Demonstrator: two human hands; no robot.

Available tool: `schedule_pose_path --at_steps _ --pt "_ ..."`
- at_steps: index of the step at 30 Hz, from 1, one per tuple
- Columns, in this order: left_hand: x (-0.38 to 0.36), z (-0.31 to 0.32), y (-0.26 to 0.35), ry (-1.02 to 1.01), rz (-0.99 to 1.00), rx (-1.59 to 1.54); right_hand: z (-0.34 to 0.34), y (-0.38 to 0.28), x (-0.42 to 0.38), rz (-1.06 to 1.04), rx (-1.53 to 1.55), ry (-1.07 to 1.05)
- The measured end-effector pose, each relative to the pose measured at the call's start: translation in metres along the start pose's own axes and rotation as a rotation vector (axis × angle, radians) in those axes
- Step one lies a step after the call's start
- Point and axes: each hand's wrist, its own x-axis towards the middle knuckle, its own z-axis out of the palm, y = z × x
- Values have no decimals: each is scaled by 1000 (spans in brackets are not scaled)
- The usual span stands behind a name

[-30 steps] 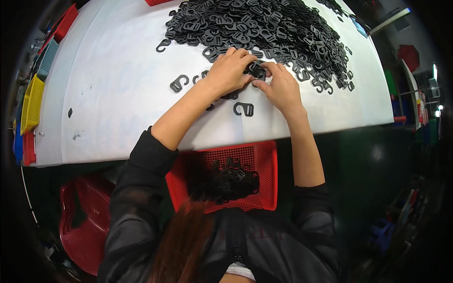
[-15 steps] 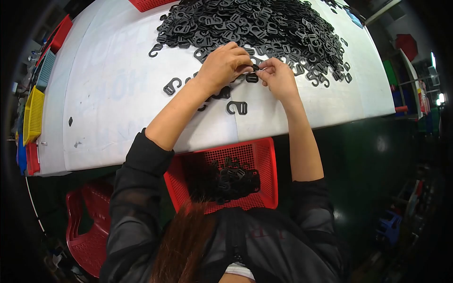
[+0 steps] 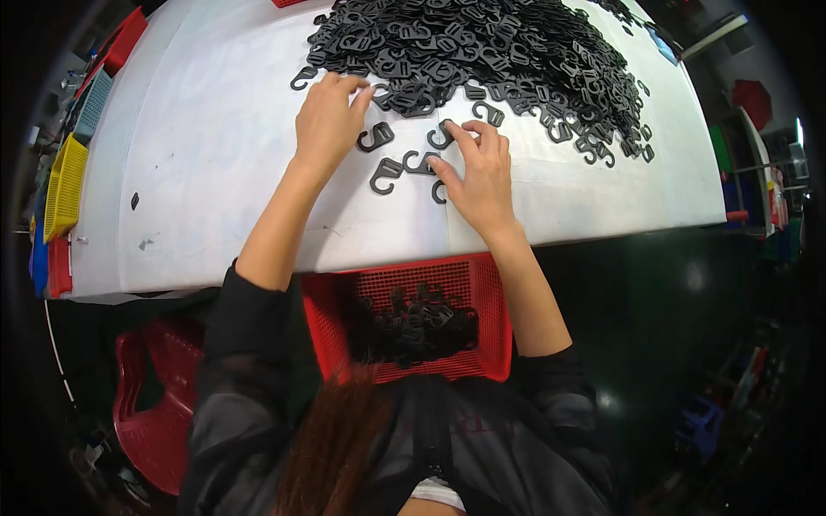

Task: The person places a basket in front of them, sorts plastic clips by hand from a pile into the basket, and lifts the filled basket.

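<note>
Hooks in the pile point(image 3: 482, 52) all black, matte, no pattern. Loose hooks point(image 3: 376, 136) by my fingers same black. Table point(image 3: 198, 172) white w/ a few dark specks + grey smudges. Basket point(image 3: 482, 301) in my lap bright red, fine mesh grid, black hooks inside. My sleeves point(image 3: 249, 335) black. Chair point(image 3: 151, 413) dark red. Trays at far left edge: yellow point(image 3: 62, 185), teal-grey point(image 3: 90, 103), red point(image 3: 120, 39), all mesh-patterned.
</note>
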Motion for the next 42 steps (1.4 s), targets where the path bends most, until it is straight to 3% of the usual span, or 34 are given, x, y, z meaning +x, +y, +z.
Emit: schedule_pose_path --at_steps 2,6,11,12,16,19,22,24,26,29,33,36,39,42 --pt "-25 3 -16 -78 -20 23 7 -1 0 -82 -90 2" --pt "-82 -9 4 -144 163 -179 1 -22 -25 -168 -42 -110" --pt "-95 -44 23 -547 46 -319 -48 -38 -62 -123 257 -310" --pt "-85 -38 21 -381 179 -238 -50 -36 -56 -93 267 -278" --pt "-25 4 28 111 335 -105 -32 -9 11 -1 275 -106" --pt "1 30 22 17 243 26 -1 17 57 17 176 -26" --pt "8 22 18 -7 150 -95 7 17 72 46 118 -65" --pt "10 12 14 150 159 -204 10 16 71 78 144 -101" --pt "3 21 5 19 218 -90 13 15 68 88 194 -95" --pt "-4 16 5 -11 161 -222 15 17 66 87 211 -142" --pt "-14 17 1 -31 426 -66 11 14 69 22 109 -214" --pt "-13 14 -1 -37 378 -101 1 11 78 63 -22 -386" --pt "-15 6 10 -34 110 -478 -5 5 72 41 203 -303" --pt "-13 8 5 -212 -58 -640 -5 0 69 18 259 -356"
